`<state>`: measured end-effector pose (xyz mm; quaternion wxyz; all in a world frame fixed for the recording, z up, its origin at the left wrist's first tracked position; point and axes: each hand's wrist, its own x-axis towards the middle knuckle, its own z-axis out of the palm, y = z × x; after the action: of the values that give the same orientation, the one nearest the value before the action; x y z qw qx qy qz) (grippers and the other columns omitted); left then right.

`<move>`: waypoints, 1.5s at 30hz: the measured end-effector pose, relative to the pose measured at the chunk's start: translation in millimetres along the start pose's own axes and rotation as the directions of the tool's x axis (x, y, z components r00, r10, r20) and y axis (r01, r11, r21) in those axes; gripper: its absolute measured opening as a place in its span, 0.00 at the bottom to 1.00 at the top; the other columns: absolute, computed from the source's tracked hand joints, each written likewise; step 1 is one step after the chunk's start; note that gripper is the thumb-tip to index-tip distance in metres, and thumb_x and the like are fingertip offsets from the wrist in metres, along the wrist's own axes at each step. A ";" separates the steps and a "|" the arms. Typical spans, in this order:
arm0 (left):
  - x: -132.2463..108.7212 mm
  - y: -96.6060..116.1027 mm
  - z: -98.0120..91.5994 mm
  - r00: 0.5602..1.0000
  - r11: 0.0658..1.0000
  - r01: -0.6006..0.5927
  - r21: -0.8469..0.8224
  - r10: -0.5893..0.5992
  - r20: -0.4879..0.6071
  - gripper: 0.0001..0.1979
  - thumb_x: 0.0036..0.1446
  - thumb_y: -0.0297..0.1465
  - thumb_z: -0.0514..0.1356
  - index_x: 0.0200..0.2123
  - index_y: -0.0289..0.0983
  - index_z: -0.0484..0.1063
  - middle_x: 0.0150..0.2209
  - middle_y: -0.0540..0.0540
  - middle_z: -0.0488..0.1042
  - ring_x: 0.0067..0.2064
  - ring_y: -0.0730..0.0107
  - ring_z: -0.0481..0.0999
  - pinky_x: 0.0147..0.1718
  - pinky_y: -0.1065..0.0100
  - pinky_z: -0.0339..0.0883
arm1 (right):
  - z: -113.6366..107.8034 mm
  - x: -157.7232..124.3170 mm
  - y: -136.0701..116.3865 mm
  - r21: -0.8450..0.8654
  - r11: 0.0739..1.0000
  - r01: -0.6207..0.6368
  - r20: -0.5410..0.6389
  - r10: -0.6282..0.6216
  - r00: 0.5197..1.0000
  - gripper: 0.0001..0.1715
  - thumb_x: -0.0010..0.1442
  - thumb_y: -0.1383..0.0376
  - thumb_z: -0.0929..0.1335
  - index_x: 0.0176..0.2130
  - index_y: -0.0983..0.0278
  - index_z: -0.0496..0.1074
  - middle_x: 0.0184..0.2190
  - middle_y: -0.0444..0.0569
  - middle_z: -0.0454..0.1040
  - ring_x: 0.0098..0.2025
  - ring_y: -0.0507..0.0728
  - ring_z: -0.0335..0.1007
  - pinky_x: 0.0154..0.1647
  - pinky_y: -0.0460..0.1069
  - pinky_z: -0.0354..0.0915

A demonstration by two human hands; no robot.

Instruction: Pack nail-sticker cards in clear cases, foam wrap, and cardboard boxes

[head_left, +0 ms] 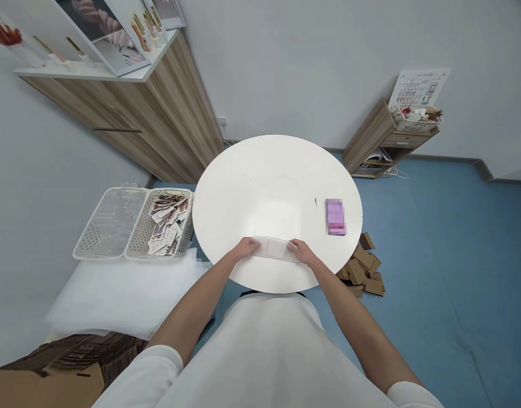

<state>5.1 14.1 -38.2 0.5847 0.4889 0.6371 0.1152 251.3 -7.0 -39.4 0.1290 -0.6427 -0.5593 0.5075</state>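
The left hand [245, 248] and right hand [301, 251] each pinch one end of a translucent white strip [274, 248], apparently to keep the flimsy piece straight. It's at the near side of a glossy, round-edged white table [277, 164]. A purple rectangular item [335, 216], too blurred to identify, sits right, seemingly out of the way. Leftward, a perforated plastic basket [187, 231] contains loose printed cards [170, 232]; rightward, brown cardboard boxes [357, 271] heap on the floor.

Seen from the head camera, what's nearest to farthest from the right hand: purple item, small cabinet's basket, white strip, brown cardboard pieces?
1. White strip: in the right hand.
2. Purple item: table's right side.
3. Brown cardboard pieces: right, on the floor.
4. Basket: atop the small cabinet, far right.
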 end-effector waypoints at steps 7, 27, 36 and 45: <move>6.0 -10.5 4.4 0.990 0.978 0.038 0.205 -0.008 -0.143 0.13 0.43 0.37 0.57 0.16 0.37 0.58 0.16 0.54 0.58 0.22 0.74 0.61 0.20 0.72 0.50 | 7.7 4.9 6.4 -0.034 0.992 -0.124 -0.210 0.114 0.971 0.13 0.52 0.62 0.59 0.36 0.62 0.66 0.33 0.48 0.71 0.35 0.55 0.66 0.34 0.48 0.61; -9.2 -1.8 10.6 0.764 0.511 -0.485 0.710 0.642 0.059 0.31 0.43 0.44 0.59 0.50 0.39 0.58 0.55 0.40 0.57 0.56 0.53 0.54 0.51 0.56 0.48 | 26.8 -15.6 -6.1 -0.596 0.751 0.286 -0.164 -0.462 0.872 0.21 0.51 0.63 0.64 0.46 0.64 0.62 0.55 0.56 0.56 0.58 0.63 0.48 0.53 0.58 0.50; -2.8 4.1 17.0 0.802 0.535 -0.557 0.636 0.546 0.243 0.27 0.43 0.34 0.59 0.49 0.40 0.61 0.50 0.42 0.65 0.52 0.56 0.61 0.50 0.59 0.48 | 34.8 -2.5 -10.8 -0.562 0.735 0.379 0.080 -0.409 0.909 0.23 0.45 0.67 0.68 0.43 0.63 0.61 0.54 0.58 0.57 0.56 0.63 0.53 0.52 0.58 0.52; -15.4 1.9 14.1 0.804 0.630 -0.594 0.500 0.490 0.337 0.22 0.43 0.40 0.59 0.43 0.38 0.68 0.42 0.44 0.71 0.44 0.58 0.68 0.44 0.63 0.57 | 23.5 -37.1 -21.9 -0.404 0.856 0.322 0.164 -0.278 0.946 0.19 0.51 0.60 0.64 0.43 0.62 0.61 0.41 0.49 0.69 0.43 0.58 0.65 0.47 0.53 0.53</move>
<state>15.6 -2.6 -31.2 0.3948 0.8204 0.4113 0.0431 224.9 -40.5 -15.1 0.0355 -0.5339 -0.7553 0.3784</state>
